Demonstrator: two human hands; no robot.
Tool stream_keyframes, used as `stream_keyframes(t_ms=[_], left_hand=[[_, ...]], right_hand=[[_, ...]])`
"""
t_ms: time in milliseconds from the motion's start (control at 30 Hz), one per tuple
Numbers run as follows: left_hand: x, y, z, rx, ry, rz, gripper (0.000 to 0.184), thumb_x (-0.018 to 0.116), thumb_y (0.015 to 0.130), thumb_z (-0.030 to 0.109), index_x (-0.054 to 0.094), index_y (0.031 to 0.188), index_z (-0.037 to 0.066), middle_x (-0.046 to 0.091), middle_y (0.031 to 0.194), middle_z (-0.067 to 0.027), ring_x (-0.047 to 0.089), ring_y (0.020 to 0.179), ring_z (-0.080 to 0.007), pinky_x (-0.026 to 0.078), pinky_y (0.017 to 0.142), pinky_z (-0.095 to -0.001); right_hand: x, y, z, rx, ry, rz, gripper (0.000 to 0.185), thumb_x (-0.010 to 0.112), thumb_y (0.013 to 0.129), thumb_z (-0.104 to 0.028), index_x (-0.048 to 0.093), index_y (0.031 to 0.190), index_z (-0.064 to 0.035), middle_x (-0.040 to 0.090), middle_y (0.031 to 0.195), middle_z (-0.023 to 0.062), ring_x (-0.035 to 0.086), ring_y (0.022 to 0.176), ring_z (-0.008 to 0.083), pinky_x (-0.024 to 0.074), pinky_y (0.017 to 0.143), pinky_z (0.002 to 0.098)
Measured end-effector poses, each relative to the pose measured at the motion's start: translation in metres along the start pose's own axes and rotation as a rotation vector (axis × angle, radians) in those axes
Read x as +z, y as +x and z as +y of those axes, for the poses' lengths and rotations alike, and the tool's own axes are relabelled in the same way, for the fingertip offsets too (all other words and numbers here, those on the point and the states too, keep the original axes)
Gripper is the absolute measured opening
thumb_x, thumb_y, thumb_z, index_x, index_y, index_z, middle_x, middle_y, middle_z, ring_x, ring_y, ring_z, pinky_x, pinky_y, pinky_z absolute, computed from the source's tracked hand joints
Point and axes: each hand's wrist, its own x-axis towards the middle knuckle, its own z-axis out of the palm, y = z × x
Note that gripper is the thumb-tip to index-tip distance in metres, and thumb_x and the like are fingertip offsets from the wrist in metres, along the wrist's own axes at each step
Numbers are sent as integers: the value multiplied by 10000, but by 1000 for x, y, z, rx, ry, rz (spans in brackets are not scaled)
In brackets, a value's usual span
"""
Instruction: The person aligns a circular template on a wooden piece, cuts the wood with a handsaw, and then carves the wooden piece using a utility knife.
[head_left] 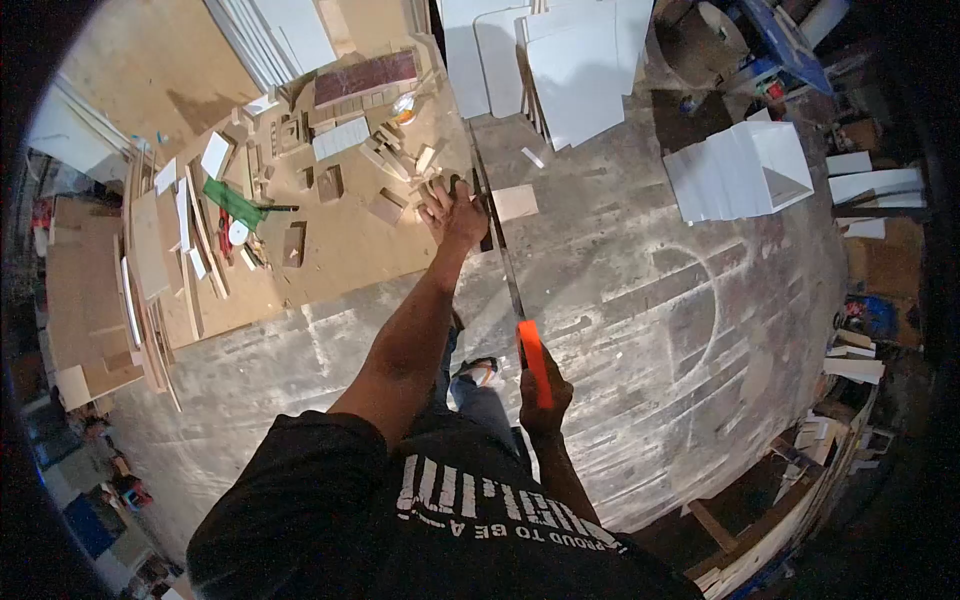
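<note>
My right hand (552,398) is wrapped round the orange handle of a handsaw (531,350). Its long thin blade points away from me, along the right edge of the wooden worktable (350,240). At that edge my left hand (457,215) lies palm down with its fingers spread, close beside the blade. A narrow dark piece (486,238) shows between this hand and the saw; how much of it lies under the palm is hidden. Small wood blocks (387,206) lie just left of my left fingers.
Wood offcuts, a green piece (233,203) and a dark red board (365,79) lie on the table. A light wood piece (516,202) is right of the blade. White panels (575,75) stand beyond, and a white box-like object (735,170) sits on the floor.
</note>
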Motion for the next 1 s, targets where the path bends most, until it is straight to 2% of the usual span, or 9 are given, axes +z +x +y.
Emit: stream_keyframes(t_ms=[100, 200, 333, 600, 700, 733, 833, 933, 1000], left_hand=[[0, 0, 2, -27, -5, -11, 485, 501, 924, 359, 436, 1353, 143, 148, 1545, -209, 22, 1447, -451, 95, 1098, -564], [-1, 1, 5, -59, 35, -23, 490, 466, 936, 392, 429, 1368, 163, 128, 1566, -184, 1, 1458, -437, 90, 1103, -556], [-8, 2, 7, -88, 61, -97, 516, 463, 933, 421, 415, 1399, 205, 124, 1580, -159, 4, 1465, -423, 75, 1125, -551], [-2, 3, 1, -47, 55, -42, 538, 497, 921, 448, 418, 1398, 212, 154, 1558, -156, 11, 1462, -428, 87, 1116, -549], [3, 0, 0, -46, 37, -8, 537, 514, 914, 442, 423, 1388, 209, 155, 1556, -151, 12, 1461, -424, 92, 1112, -542], [2, 4, 1, -49, 23, 15, 536, 522, 910, 437, 426, 1384, 207, 155, 1556, -150, 12, 1461, -422, 94, 1110, -540], [-5, 1, 3, -55, 17, -27, 521, 531, 908, 428, 437, 1368, 204, 161, 1552, -142, 9, 1462, -414, 103, 1106, -541], [5, 4, -3, -52, 126, -44, 500, 511, 925, 431, 427, 1364, 208, 165, 1547, -139, 2, 1463, -404, 105, 1100, -542], [7, 5, -2, -54, 140, -34, 492, 510, 927, 422, 422, 1363, 212, 163, 1549, -141, 5, 1464, -402, 105, 1099, -542]], right_hand=[[-3, -4, 6, 3, -2, 9, 407, 588, 944, -231, 584, 1251, 36, 704, 1019, 183, 707, 864, 221, 542, 706, 344], [-4, -9, 3, -151, -69, 112, 396, 577, 952, -236, 591, 1250, 24, 707, 914, 147, 683, 736, 180, 523, 640, 315], [-5, 6, 3, -94, -22, 16, 402, 565, 968, -272, 603, 1236, 25, 685, 864, 116, 646, 680, 161, 522, 640, 299], [-16, 3, -22, -140, -89, 34, 378, 573, 968, -230, 608, 1219, 51, 704, 1059, 186, 707, 900, 217, 543, 734, 322], [-8, 33, -42, 103, 32, -63, 363, 569, 965, -202, 609, 1209, 64, 702, 1063, 195, 706, 916, 227, 546, 753, 331], [-2, 33, -26, -119, -65, 19, 409, 631, 921, -203, 570, 1290, -38, 711, 939, 151, 694, 668, 256, 542, 593, 341], [-15, 15, -45, -94, -67, 42, 353, 594, 950, -195, 617, 1199, 55, 698, 1025, 210, 699, 868, 234, 533, 739, 319], [-25, 23, -74, 92, -106, -104, 423, 623, 934, -193, 562, 1279, 43, 688, 1078, 213, 692, 962, 247, 536, 793, 330], [-28, 30, -71, 78, -104, -135, 498, 635, 923, -186, 503, 1348, 35, 665, 1152, 225, 667, 1067, 252, 532, 861, 348]])
